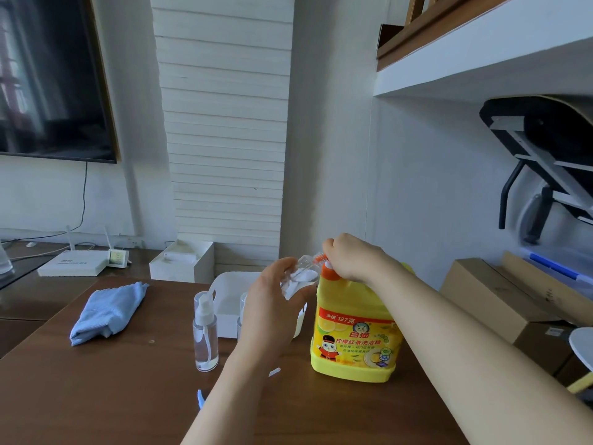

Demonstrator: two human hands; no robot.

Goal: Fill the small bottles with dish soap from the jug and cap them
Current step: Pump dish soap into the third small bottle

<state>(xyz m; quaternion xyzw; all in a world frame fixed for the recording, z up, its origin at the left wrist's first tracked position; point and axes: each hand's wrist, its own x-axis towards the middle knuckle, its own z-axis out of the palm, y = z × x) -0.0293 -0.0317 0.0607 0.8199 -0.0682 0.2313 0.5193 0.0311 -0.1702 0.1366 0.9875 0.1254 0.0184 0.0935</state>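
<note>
Seemingly uncapping: right hand (353,258) is closing its fingers (330,247) round the jug (356,335) cap (329,272) on the worktop (128,396). Left hand (272,306) is gripping a tilted bottle (303,275) at its nine o'clock. Pouring will need both mouths aligned.

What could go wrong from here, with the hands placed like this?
The left hand holds the small clear bottle tilted by the top of the dish soap jug, which the right hand grips; soap might miss the narrow mouth and run onto the table.
The capped spray bottle stands near the left forearm and could get knocked over.
</note>
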